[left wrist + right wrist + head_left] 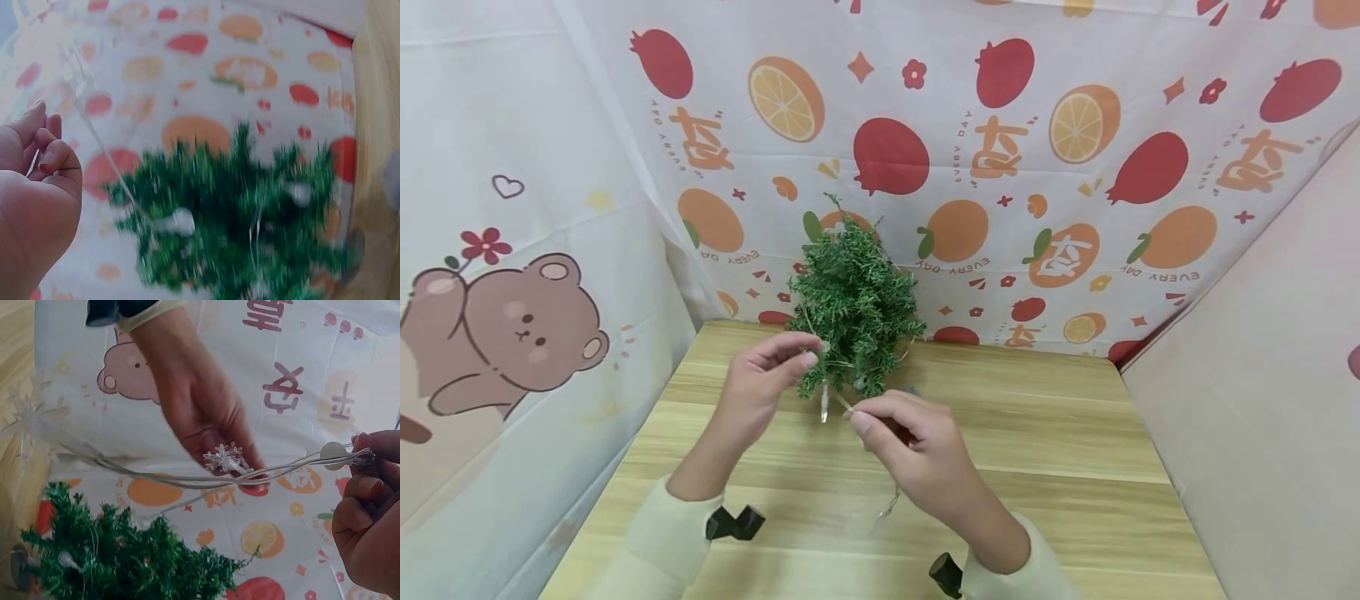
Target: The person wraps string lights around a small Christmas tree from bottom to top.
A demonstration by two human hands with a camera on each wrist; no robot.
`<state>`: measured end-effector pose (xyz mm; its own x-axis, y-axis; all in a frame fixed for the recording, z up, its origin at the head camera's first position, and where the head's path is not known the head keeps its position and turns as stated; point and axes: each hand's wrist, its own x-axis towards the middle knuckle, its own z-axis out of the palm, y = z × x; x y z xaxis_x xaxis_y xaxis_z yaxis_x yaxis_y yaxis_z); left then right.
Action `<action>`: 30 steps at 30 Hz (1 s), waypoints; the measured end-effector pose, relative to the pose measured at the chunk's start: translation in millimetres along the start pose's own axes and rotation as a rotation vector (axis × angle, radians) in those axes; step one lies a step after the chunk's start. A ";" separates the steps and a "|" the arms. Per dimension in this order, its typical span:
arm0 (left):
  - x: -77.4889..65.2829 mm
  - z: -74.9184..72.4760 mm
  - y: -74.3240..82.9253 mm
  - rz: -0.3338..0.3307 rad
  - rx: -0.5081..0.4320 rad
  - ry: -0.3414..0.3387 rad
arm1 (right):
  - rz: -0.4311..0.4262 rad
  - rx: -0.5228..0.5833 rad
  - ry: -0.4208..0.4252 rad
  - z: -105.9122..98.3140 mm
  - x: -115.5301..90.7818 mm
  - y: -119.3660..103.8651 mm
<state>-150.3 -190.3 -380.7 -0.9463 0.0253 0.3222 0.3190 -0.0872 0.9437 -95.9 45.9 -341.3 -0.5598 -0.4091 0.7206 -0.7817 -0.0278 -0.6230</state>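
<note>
A small green artificial tree [857,300] stands at the back of the table, with a string of snowflake fairy lights [206,482] on thin clear wire running from it. My left hand [760,375] is at the tree's left front, thumb and index finger pinching the wire. My right hand [917,442], lower and to the right, pinches a bundle of the strands between thumb and fingers. A clear snowflake [224,457] shows before the left fingertips, and a bulb [178,222] lies against the tree's branches. The left wrist view is blurred.
The wooden table [1037,450] reaches back to a fruit-print cloth [955,192]. A bear-print cloth [512,333] hangs at the left and a pale panel [1247,350] at the right. A loose wire end [889,504] dangles below the right hand.
</note>
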 end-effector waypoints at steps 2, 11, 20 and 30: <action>-7.6 12.0 5.3 0.032 0.033 -0.037 | 0.005 -0.014 0.006 -4.7 -1.9 1.8; -22.3 46.2 11.3 0.161 0.097 -0.210 | 0.092 -0.061 -0.027 -24.8 -8.0 3.7; -26.7 60.8 1.1 0.182 0.129 -0.194 | 0.129 -0.133 -0.078 -53.5 -13.1 11.2; -37.1 72.1 -2.9 0.196 0.132 -0.087 | -0.006 -0.387 -0.336 -96.3 -24.1 34.6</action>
<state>-112.4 -119.2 -390.1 -0.8597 0.1071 0.4994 0.5050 0.0320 0.8625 -135.9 142.6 -350.9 -0.4858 -0.6823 0.5463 -0.8646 0.2830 -0.4152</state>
